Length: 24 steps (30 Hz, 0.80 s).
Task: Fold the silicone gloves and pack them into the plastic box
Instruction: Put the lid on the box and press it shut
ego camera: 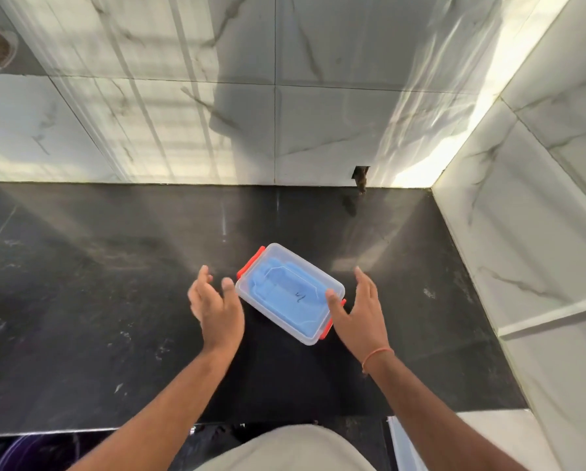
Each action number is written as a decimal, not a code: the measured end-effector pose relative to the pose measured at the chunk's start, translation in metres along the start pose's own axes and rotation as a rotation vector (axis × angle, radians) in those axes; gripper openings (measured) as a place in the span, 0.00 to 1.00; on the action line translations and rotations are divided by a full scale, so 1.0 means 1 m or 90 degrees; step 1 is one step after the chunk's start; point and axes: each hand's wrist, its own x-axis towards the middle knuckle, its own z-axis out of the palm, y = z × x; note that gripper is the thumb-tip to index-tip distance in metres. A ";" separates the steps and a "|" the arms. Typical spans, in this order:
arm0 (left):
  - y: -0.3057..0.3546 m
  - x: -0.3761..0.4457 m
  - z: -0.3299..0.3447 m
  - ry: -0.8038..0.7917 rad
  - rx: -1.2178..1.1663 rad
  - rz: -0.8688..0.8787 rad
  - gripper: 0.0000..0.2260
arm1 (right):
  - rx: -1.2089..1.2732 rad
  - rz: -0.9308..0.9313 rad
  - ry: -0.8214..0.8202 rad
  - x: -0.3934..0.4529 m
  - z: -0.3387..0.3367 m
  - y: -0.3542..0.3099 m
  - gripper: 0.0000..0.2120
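A clear plastic box (313,283) with its lid on and orange clips at both ends lies at an angle on the black counter (114,300). Blue silicone gloves (278,290) show through the lid, lying folded inside. My left hand (215,304) hovers just left of the box, fingers apart, holding nothing. My right hand (359,311) is at the box's right end, fingers spread, its thumb beside the near orange clip; whether it touches the box I cannot tell.
Glossy marble-look wall tiles (284,96) rise behind the counter and on the right side (522,232). A small dark gap (361,176) sits in the back wall at counter level. The counter's front edge runs close to my body.
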 end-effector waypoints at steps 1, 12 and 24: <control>-0.003 -0.015 0.002 -0.046 0.006 -0.003 0.27 | 0.001 -0.017 -0.017 0.011 -0.002 -0.004 0.38; 0.013 0.009 0.026 -0.314 0.107 0.057 0.30 | -0.233 -0.141 -0.141 0.012 0.022 -0.003 0.28; 0.012 0.019 0.012 -0.411 0.203 0.195 0.30 | -0.228 -0.170 -0.125 -0.010 0.036 0.001 0.35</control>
